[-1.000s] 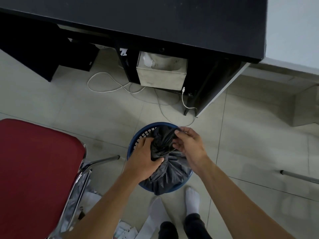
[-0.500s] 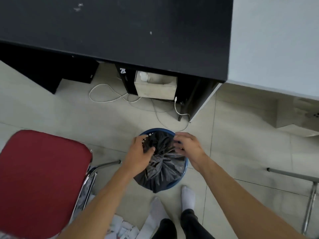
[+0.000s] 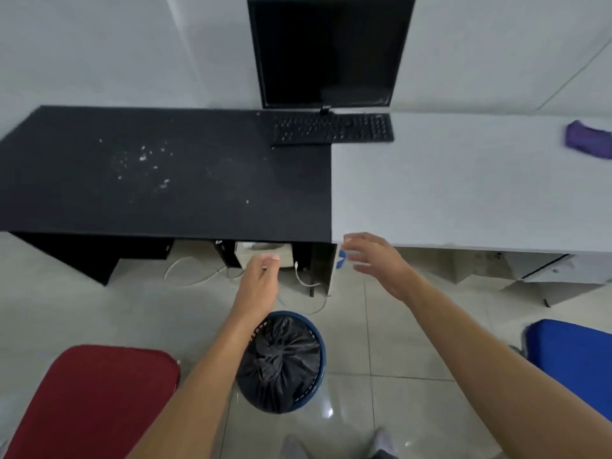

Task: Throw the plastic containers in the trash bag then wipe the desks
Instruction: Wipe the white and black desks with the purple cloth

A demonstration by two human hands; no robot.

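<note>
A black trash bag (image 3: pixel 281 362), bunched closed at its top, sits inside a blue basket (image 3: pixel 317 385) on the floor between my arms. My left hand (image 3: pixel 260 283) hangs above and beyond it, fingers loosely curled, holding nothing. My right hand (image 3: pixel 374 260) is raised near the desk edge with fingers spread and empty. The black desk (image 3: pixel 165 167) carries scattered white crumbs. Beside it lies the white desk (image 3: pixel 463 193) with a purple cloth (image 3: pixel 584 144) at its far right. No plastic container shows.
A black monitor (image 3: pixel 331 51) and keyboard (image 3: pixel 332 129) straddle the joint of the two desks. A red chair (image 3: pixel 89 402) stands at lower left, a blue chair (image 3: pixel 573 356) at right. White cables (image 3: pixel 192 276) and a beige box (image 3: pixel 265 256) lie under the black desk.
Both hands have let go of the trash bag and risen toward the desk edge. The view has tilted up, bringing the desk tops, monitor and purple cloth into sight.
</note>
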